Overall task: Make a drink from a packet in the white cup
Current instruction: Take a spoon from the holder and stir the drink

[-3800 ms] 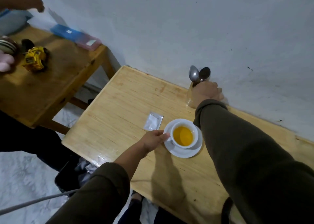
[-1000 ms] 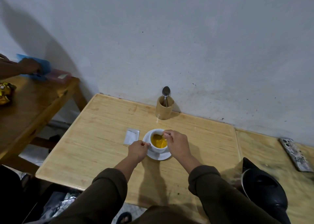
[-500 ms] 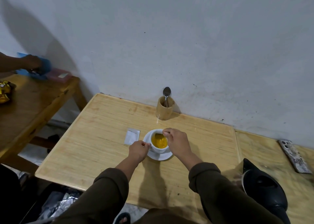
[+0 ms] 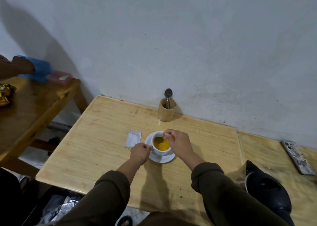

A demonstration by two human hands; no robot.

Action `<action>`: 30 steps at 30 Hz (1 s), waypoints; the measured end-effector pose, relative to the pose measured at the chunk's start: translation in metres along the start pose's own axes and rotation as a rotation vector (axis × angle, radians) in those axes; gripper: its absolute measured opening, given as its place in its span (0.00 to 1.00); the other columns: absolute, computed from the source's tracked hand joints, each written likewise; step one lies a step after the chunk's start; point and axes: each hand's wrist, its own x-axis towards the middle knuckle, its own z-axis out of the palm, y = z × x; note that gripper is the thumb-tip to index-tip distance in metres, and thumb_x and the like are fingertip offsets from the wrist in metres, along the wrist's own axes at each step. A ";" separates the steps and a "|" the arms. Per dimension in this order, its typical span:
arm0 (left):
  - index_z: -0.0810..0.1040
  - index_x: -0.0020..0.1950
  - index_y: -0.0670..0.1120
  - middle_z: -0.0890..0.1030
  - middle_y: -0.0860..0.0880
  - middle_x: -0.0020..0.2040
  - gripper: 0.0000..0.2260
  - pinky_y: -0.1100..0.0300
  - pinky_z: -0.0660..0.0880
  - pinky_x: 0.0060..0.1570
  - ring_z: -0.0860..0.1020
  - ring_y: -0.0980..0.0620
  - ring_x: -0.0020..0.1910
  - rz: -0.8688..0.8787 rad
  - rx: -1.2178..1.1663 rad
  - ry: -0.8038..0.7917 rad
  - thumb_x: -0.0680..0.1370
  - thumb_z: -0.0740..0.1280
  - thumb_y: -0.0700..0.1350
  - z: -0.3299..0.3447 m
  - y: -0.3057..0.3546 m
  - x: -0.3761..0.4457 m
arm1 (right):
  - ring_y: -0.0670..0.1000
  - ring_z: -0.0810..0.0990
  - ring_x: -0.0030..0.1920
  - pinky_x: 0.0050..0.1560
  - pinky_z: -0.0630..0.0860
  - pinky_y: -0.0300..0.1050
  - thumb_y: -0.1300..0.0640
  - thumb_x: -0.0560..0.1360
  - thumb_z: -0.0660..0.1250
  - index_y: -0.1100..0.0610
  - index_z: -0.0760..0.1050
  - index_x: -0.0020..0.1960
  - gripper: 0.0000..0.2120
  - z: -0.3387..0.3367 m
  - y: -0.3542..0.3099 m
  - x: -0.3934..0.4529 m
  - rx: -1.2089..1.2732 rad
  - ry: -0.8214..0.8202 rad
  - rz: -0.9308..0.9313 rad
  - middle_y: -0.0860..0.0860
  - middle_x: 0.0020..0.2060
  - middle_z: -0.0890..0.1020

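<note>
The white cup [image 4: 157, 150] stands on a white saucer [image 4: 163, 159] in the middle of the light wooden table [image 4: 96, 148]. It holds orange-yellow liquid [image 4: 161, 144]. My left hand [image 4: 139, 152] grips the cup at its left side, by the handle. My right hand [image 4: 178, 142] pinches a spoon [image 4: 161, 137] whose bowl dips into the liquid. A small white packet [image 4: 133, 138] lies flat just left of the saucer.
A wooden holder [image 4: 166, 112] with one spoon [image 4: 168, 94] stands by the wall behind the cup. A black kettle [image 4: 269, 189] sits at the right front, a patterned phone [image 4: 297, 157] beyond it. Another person's hand [image 4: 18, 66] rests on a second table [image 4: 34, 104] at left.
3.8 s ago my right hand was at the spoon holder, which held two spoons. Now it holds one spoon in the cup. Over the last second the spoon shifts slightly in the liquid.
</note>
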 end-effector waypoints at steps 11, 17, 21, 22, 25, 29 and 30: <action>0.80 0.56 0.39 0.82 0.39 0.55 0.18 0.58 0.69 0.47 0.79 0.42 0.55 -0.005 0.014 -0.004 0.80 0.60 0.51 0.000 0.002 -0.002 | 0.52 0.79 0.50 0.51 0.75 0.44 0.55 0.80 0.57 0.55 0.80 0.55 0.13 -0.003 -0.001 0.003 -0.124 0.030 -0.004 0.53 0.51 0.83; 0.80 0.57 0.40 0.82 0.40 0.56 0.18 0.54 0.73 0.52 0.79 0.43 0.54 -0.004 0.026 -0.003 0.80 0.60 0.51 -0.001 0.002 -0.002 | 0.52 0.80 0.50 0.53 0.75 0.45 0.57 0.78 0.61 0.57 0.81 0.52 0.10 -0.006 -0.001 -0.003 -0.004 -0.077 -0.018 0.53 0.49 0.84; 0.79 0.59 0.40 0.82 0.40 0.56 0.18 0.53 0.75 0.55 0.79 0.43 0.56 -0.010 0.016 0.004 0.80 0.60 0.51 0.000 0.002 -0.003 | 0.50 0.77 0.45 0.49 0.75 0.46 0.56 0.79 0.58 0.57 0.79 0.51 0.11 -0.011 -0.002 0.000 -0.070 -0.048 -0.011 0.54 0.47 0.82; 0.79 0.59 0.40 0.82 0.40 0.56 0.18 0.53 0.75 0.55 0.79 0.43 0.56 -0.013 0.016 0.006 0.80 0.60 0.51 0.000 0.003 -0.003 | 0.51 0.78 0.45 0.49 0.76 0.46 0.55 0.79 0.58 0.57 0.79 0.52 0.12 -0.011 -0.002 0.000 -0.106 -0.030 -0.013 0.54 0.48 0.82; 0.80 0.58 0.40 0.82 0.40 0.56 0.18 0.53 0.75 0.55 0.79 0.42 0.56 -0.017 0.015 0.009 0.80 0.60 0.51 0.000 0.003 -0.002 | 0.52 0.79 0.50 0.50 0.77 0.46 0.54 0.80 0.57 0.53 0.79 0.55 0.13 -0.010 -0.002 0.000 -0.178 0.004 -0.022 0.51 0.51 0.83; 0.80 0.57 0.39 0.82 0.39 0.55 0.18 0.54 0.74 0.54 0.79 0.42 0.56 -0.014 0.025 0.013 0.80 0.60 0.51 0.001 0.003 -0.001 | 0.52 0.80 0.53 0.55 0.77 0.47 0.53 0.79 0.58 0.52 0.80 0.55 0.12 -0.007 -0.002 -0.002 -0.121 -0.066 0.002 0.50 0.53 0.84; 0.80 0.57 0.39 0.82 0.39 0.55 0.18 0.54 0.74 0.53 0.79 0.42 0.56 -0.013 0.020 0.014 0.80 0.60 0.51 0.001 0.003 -0.001 | 0.52 0.80 0.52 0.55 0.77 0.49 0.54 0.79 0.59 0.52 0.80 0.54 0.12 -0.007 -0.002 -0.002 -0.087 -0.087 0.005 0.51 0.52 0.84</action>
